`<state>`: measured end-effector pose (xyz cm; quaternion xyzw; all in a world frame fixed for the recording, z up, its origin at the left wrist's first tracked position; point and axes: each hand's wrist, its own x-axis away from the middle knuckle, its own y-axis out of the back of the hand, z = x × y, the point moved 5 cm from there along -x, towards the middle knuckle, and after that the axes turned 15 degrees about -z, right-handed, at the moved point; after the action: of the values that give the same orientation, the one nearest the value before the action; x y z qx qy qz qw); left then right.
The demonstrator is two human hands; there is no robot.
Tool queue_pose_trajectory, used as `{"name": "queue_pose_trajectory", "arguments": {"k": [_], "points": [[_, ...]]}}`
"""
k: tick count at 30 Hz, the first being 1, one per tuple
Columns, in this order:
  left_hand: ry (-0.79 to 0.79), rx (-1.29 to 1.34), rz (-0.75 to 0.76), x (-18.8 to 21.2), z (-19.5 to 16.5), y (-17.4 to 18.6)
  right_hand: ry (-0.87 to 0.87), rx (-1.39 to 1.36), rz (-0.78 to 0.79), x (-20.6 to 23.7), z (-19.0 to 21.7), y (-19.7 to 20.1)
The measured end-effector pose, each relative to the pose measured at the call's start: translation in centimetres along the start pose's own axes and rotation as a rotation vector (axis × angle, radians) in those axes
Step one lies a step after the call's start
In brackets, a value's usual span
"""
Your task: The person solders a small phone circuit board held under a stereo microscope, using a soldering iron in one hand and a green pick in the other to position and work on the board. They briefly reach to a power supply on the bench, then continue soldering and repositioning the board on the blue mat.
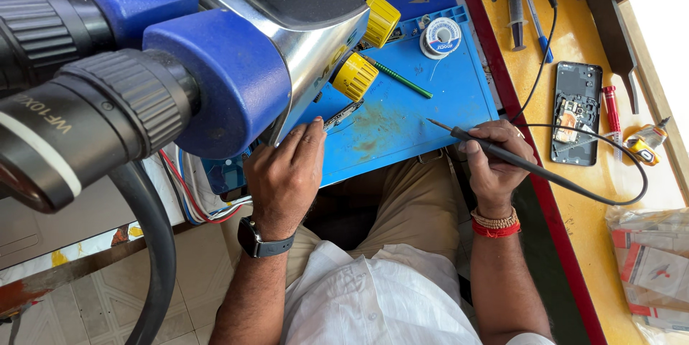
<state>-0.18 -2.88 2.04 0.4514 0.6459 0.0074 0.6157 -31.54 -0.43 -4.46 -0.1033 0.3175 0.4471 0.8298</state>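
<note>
Fingers (482,145) of our right hand (495,162) are wrapped around a black soldering iron (502,155), gripping it like a pen; its thin tip points left and hangs just above the blue mat (430,108), near the mat's front edge. The iron's black cord (617,198) loops off to the right across the yellow worktop (596,194). On that wrist we wear a red and beaded band (495,223).

Our left hand (287,173) rests at the mat's front left part, partly under the big blue microscope (194,50) that fills the upper left of the view. Its fingers are drawn narrow, pinching one end of a small slim metal part (343,114) that lies on the mat — we cannot tell exactly what it is. A dark watch (262,241) sits on this wrist.

Two yellow knobs (355,76) stick out from the microscope's side. Further back on the mat lie a green-handled tool (402,81) and a round spool of solder wire (440,38).

On the yellow worktop to the right, an opened phone (576,112) lies with its insides showing; just beside it is a red-handled tool (612,112), and beyond that a small yellow-capped tube (642,145). Near the top lie a syringe (514,11) and a blue pen (537,18), side by side. Clear packets (653,266) are piled at the lower right — their contents are too blurred to tell.
</note>
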Motion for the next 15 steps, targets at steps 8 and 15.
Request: {"name": "queue_pose_trajectory", "arguments": {"k": [8, 15], "points": [[-0.011, -0.005, 0.002, -0.04, -0.06, -0.01, 0.076, 0.094, 0.012, -0.14, 0.40, -0.11], [-0.012, 0.009, -0.006, 0.18, 0.04, -0.05, 0.040, 0.092, 0.008, 0.07, 0.10, -0.09]]}}
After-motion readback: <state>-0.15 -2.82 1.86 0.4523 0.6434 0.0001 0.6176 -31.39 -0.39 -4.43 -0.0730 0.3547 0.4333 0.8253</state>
